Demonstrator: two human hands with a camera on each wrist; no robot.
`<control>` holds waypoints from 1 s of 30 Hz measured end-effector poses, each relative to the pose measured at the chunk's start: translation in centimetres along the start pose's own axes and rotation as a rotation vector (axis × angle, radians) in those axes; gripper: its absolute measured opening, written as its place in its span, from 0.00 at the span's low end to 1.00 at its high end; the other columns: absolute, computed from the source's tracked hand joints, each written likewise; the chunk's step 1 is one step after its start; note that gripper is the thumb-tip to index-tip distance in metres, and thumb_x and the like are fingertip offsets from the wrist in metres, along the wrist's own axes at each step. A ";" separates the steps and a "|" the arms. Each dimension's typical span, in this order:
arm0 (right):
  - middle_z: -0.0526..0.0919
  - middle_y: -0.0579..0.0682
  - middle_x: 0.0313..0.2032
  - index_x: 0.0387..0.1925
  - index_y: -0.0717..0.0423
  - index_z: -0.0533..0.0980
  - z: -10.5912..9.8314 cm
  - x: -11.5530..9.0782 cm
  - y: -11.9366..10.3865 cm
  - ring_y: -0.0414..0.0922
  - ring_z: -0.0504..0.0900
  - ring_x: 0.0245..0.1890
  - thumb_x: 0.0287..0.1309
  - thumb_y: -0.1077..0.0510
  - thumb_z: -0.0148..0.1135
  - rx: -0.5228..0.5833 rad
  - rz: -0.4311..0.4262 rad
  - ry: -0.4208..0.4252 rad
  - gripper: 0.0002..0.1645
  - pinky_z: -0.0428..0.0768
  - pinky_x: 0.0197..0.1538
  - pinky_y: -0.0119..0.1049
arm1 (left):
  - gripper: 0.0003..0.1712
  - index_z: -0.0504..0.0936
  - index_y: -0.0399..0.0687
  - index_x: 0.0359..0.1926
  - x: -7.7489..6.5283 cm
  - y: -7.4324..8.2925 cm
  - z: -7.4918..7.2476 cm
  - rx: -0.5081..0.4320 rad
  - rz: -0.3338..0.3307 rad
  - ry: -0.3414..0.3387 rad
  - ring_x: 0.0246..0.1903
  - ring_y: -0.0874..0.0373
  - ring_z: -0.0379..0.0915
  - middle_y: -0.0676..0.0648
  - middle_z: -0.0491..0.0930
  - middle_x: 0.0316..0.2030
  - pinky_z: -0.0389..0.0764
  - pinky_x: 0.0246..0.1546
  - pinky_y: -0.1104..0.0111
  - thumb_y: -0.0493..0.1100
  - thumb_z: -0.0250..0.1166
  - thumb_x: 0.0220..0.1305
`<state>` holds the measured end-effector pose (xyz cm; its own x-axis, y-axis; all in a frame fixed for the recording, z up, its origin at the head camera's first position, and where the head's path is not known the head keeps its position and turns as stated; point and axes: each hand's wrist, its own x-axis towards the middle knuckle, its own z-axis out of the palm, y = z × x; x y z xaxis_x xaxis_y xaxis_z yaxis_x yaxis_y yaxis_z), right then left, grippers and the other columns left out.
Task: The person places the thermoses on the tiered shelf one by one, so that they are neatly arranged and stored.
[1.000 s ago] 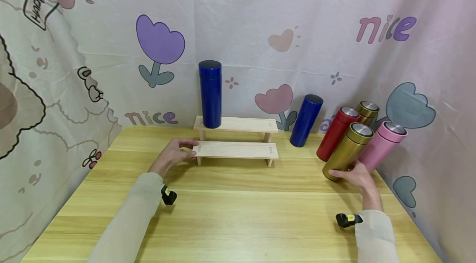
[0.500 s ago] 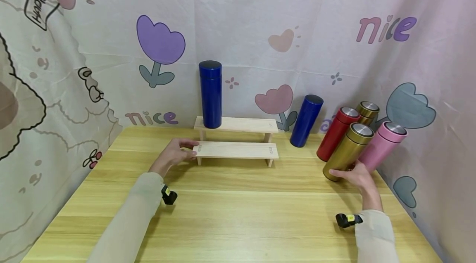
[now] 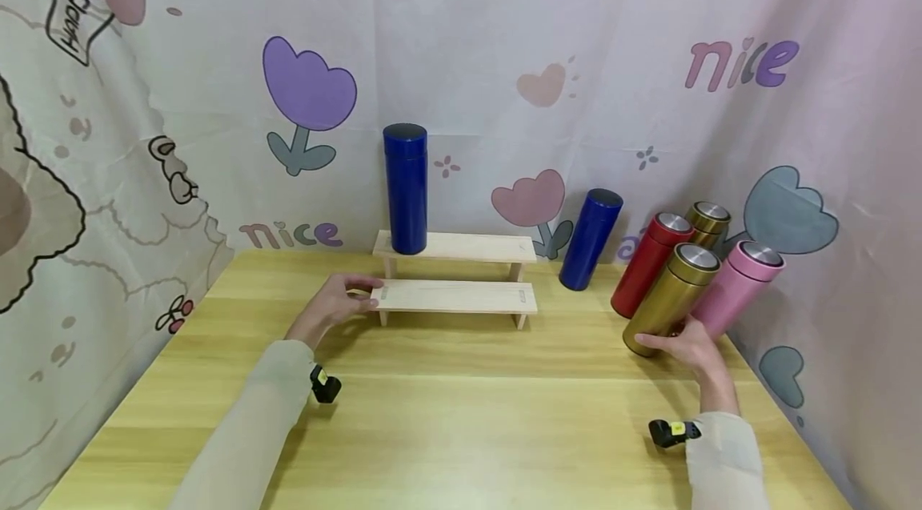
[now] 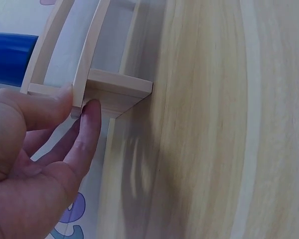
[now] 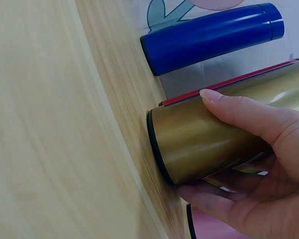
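Note:
At the left end of a two-tier wooden shelf [image 3: 454, 296], my left hand [image 3: 337, 306] pinches the lower board between thumb and fingers; the left wrist view shows the thumb on top and a fingertip underneath. A blue thermos [image 3: 406, 198] stands upright on the upper tier, toward its left end. On the right, my right hand [image 3: 687, 344] grips the lower part of a gold thermos [image 3: 666, 302]. In the right wrist view the thumb lies along the gold body [image 5: 204, 134] and the other fingers go around its far side, partly hidden.
Close around the gripped thermos stand a red thermos [image 3: 648, 266], a pink thermos [image 3: 738, 286] and a second gold thermos [image 3: 709, 222] behind. Another blue thermos [image 3: 591, 242] stands between them and the shelf. A printed curtain [image 3: 461, 54] hangs along the back of the wooden table [image 3: 461, 430].
The head view has tipped up slightly, so everything sits a little lower in it. Both hands keep their holds, and the shelf and thermoses stay in place.

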<state>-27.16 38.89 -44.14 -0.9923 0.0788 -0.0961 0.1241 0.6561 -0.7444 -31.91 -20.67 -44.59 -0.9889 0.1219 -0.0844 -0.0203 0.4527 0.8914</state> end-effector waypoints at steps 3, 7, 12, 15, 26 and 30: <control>0.66 0.76 0.68 0.72 0.77 0.54 0.2 -0.2 0.1 0.66 0.68 0.67 0.58 0.47 0.75 -0.001 0.010 -0.004 0.58 0.70 0.70 0.58 | 0.24 0.80 0.32 0.62 0.0 -0.3 0.2 0.011 0.005 0.007 0.50 0.49 0.82 0.27 0.76 0.63 0.86 0.44 0.74 0.28 0.68 0.64; 0.65 0.77 0.68 0.73 0.77 0.53 0.2 -0.3 0.1 0.67 0.67 0.67 0.57 0.48 0.76 -0.001 0.004 0.006 0.59 0.69 0.72 0.60 | 0.23 0.81 0.34 0.62 0.2 -0.6 0.4 0.001 0.000 0.012 0.52 0.48 0.81 0.28 0.76 0.64 0.86 0.45 0.74 0.28 0.67 0.65; 0.65 0.77 0.68 0.72 0.78 0.53 0.2 -0.1 0.0 0.67 0.67 0.67 0.56 0.48 0.77 -0.005 -0.012 0.023 0.59 0.69 0.72 0.61 | 0.24 0.80 0.35 0.62 0.2 -0.8 0.3 -0.005 0.002 0.005 0.52 0.49 0.81 0.28 0.75 0.64 0.86 0.45 0.74 0.29 0.66 0.66; 0.66 0.76 0.67 0.72 0.78 0.53 0.2 0.0 0.0 0.67 0.68 0.66 0.55 0.49 0.77 -0.009 -0.014 0.033 0.60 0.69 0.71 0.61 | 0.24 0.80 0.35 0.63 0.2 -0.7 0.2 -0.005 0.006 0.007 0.51 0.50 0.81 0.29 0.75 0.64 0.85 0.44 0.75 0.29 0.66 0.66; 0.66 0.77 0.67 0.72 0.76 0.53 0.3 0.0 -0.2 0.68 0.68 0.66 0.55 0.50 0.78 -0.020 -0.040 0.069 0.59 0.69 0.71 0.62 | 0.24 0.80 0.36 0.63 0.1 -0.3 0.1 0.007 -0.001 0.004 0.49 0.52 0.80 0.30 0.75 0.65 0.83 0.44 0.75 0.29 0.66 0.66; 0.65 0.77 0.68 0.73 0.76 0.52 0.2 0.0 -0.3 0.68 0.68 0.67 0.55 0.50 0.78 -0.024 -0.039 0.069 0.60 0.68 0.72 0.63 | 0.24 0.80 0.36 0.63 0.0 -0.3 0.1 0.012 0.002 -0.001 0.51 0.50 0.80 0.30 0.74 0.66 0.83 0.45 0.74 0.30 0.66 0.66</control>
<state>-27.17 38.53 -44.10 -0.9943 0.1041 -0.0212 0.0865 0.6777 -0.7302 -31.94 -20.74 -44.93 -0.9889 0.1234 -0.0826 -0.0163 0.4627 0.8864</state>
